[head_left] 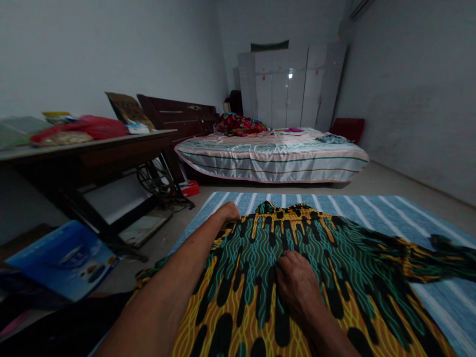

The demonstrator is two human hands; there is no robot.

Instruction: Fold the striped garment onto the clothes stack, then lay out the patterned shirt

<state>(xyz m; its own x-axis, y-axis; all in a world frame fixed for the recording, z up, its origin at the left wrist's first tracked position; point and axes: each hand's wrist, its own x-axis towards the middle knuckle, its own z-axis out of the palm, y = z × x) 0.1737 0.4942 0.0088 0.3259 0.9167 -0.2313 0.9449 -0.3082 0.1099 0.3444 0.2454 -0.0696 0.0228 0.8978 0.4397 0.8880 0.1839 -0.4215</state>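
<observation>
A long-sleeved patterned shirt [256, 258] in green, mustard and black lies spread on a blue-and-white striped mat [219, 202], its collar pointing away from me. At the shirt's left shoulder, my left hand [231, 210] is closed on the cloth; its fingertips are hidden. My right hand [296, 277] rests on the middle of the shirt, fingers curled down and closed against the fabric. One sleeve [412, 255] stretches out to the right across the mat. My left forearm covers part of the shirt's left side.
Beyond the mat stands a bed [275, 161] with a satiny cover and a red floral quilt [241, 125]. A treadle table [111, 148] holding bags is on the left, above a blue box [67, 260]. A small red box [189, 188] sits by the bed. White wardrobes [278, 94] line the back.
</observation>
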